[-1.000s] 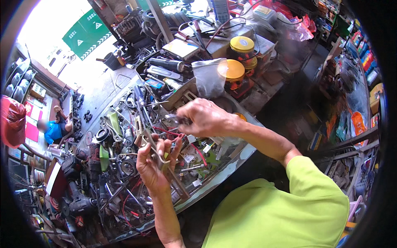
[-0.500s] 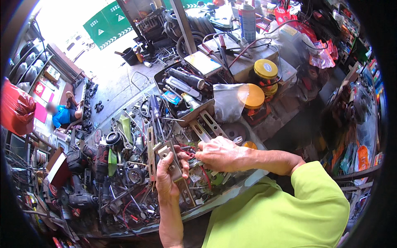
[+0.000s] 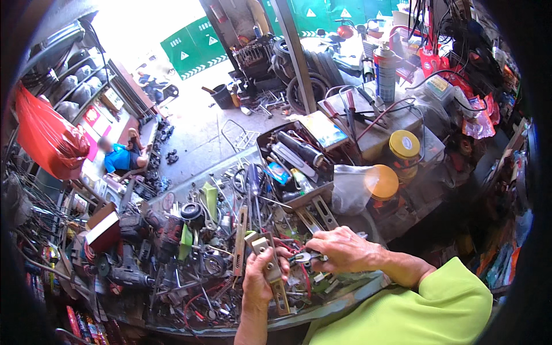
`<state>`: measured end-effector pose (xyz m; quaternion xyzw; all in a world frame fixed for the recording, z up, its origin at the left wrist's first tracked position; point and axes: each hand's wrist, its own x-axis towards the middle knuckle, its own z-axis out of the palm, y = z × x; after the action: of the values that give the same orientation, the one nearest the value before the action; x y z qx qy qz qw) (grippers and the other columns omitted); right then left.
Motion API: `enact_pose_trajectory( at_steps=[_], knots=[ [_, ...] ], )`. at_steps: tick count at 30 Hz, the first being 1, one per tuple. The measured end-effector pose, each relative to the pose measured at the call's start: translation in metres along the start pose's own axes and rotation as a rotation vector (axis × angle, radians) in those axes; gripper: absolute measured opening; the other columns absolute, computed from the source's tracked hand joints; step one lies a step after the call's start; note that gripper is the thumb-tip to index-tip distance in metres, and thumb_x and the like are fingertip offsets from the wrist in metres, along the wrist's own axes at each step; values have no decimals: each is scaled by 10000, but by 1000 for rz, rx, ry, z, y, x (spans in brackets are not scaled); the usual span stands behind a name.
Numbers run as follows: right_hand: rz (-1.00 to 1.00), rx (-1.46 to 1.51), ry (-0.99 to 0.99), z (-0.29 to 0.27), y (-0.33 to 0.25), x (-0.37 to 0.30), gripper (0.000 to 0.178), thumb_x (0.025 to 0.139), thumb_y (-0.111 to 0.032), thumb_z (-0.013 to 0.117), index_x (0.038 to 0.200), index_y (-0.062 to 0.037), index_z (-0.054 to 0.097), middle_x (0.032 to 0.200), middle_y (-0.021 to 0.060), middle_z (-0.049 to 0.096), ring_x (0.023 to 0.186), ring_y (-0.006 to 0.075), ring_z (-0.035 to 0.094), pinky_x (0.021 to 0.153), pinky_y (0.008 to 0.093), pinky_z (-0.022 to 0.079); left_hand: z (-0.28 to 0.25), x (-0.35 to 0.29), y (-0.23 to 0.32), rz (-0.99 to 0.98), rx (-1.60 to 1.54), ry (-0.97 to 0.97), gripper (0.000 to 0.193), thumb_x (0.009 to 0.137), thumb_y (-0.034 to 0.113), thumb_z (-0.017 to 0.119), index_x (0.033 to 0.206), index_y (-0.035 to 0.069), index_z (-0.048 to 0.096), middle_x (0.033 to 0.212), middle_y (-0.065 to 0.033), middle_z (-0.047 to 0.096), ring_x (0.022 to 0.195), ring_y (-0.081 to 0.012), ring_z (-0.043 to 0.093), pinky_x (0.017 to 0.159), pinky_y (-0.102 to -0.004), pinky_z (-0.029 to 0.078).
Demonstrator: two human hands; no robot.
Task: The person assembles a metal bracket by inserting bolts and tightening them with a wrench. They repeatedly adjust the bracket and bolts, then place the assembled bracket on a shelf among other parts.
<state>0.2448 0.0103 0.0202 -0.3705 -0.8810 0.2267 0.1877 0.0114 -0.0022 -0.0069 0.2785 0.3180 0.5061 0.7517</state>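
My left hand (image 3: 257, 279) is closed round a boxy metal fitting (image 3: 260, 246) with round holes, and a long flat slotted plate (image 3: 280, 297) extends below it. Close on the right, my right hand (image 3: 348, 250) grips a small silver tool that looks like pliers (image 3: 302, 257), its jaws pointing at the left fingers. Thin red wire (image 3: 306, 282) runs by the tool. Both hands are above a cluttered glass-topped bench. The palm side of the right hand is hidden.
Beside my left hand lie a slotted metal bar (image 3: 240, 241) and cordless drills (image 3: 129, 270). A tool box (image 3: 296, 201) full of tools stands beyond, with yellow-lidded jars (image 3: 382, 181) on its right. A person in blue (image 3: 118, 158) sits far left, near a red bag (image 3: 54, 135).
The view has shifted, so the scene sits lower and further right. The jaws of the silver tool now show between the hands. My left hand keeps hold of the metal fitting.
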Motion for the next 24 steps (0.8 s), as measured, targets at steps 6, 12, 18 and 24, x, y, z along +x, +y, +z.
enact_pose_trajectory(
  at_steps=[6, 12, 18, 24],
  knots=[
    [-84, 257, 214, 6, 3, 5, 340, 764, -157, 711, 1056, -19, 608, 865, 140, 613, 804, 333, 638, 662, 412, 522, 8, -1, 1, 13, 28, -3, 282, 932, 85, 557, 1174, -47, 497, 957, -192, 650, 755, -209, 654, 509, -286, 528],
    [-41, 329, 275, 11, 2, 7, 319, 787, -123, 691, 1077, -18, 608, 879, 143, 614, 798, 345, 637, 646, 416, 514, 9, -1, -8, -9, 123, -17, 340, 859, -12, 634, 1177, -38, 515, 968, -143, 648, 774, -210, 671, 465, -288, 527],
    [-71, 384, 254, 4, 1, 8, 346, 783, -75, 697, 1114, -19, 610, 903, 149, 630, 811, 351, 645, 659, 402, 528, 16, -6, -9, -47, 164, 19, 443, 778, -28, 731, 1174, -10, 531, 945, -92, 638, 586, -156, 622, 456, -273, 499],
    [-119, 616, 153, 0, -5, 14, 247, 843, -82, 671, 1066, 3, 611, 838, 166, 628, 745, 327, 642, 621, 389, 492, 18, -10, -7, -93, 115, -43, 436, 762, -33, 747, 1153, 1, 555, 847, -73, 658, 575, -145, 619, 431, -276, 487]
  ],
)
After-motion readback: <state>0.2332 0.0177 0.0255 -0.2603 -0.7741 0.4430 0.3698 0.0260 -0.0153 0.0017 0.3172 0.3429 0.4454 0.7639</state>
